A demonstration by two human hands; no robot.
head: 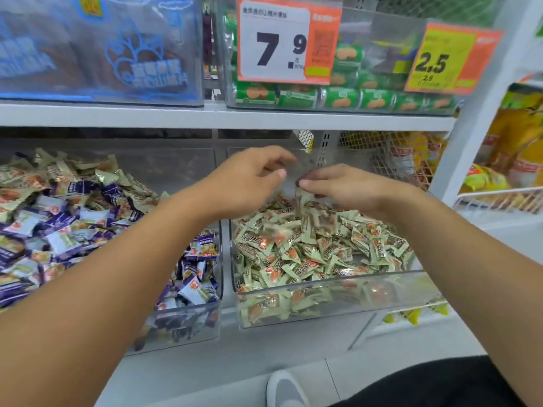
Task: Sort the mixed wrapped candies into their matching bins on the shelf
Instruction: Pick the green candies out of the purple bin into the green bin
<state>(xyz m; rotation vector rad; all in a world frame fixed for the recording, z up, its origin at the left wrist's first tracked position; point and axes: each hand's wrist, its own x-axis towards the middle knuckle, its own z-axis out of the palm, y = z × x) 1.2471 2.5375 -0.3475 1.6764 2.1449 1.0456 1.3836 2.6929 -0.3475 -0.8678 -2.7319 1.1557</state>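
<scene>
One view only — a head-worn wide-angle camera, facing forward and down at the shelf (223, 116) from close range, both forearms reaching in from the bottom edge, floor (235, 374) visible below — edges bowed.

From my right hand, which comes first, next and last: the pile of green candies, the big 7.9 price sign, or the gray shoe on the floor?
1. Green candy pile: right under the right hand, in the clear right-hand bin.
2. 7.9 price sign: up above, on the upper shelf's bin.
3. Gray shoe: way down on the floor, at the bottom of the view.
</scene>
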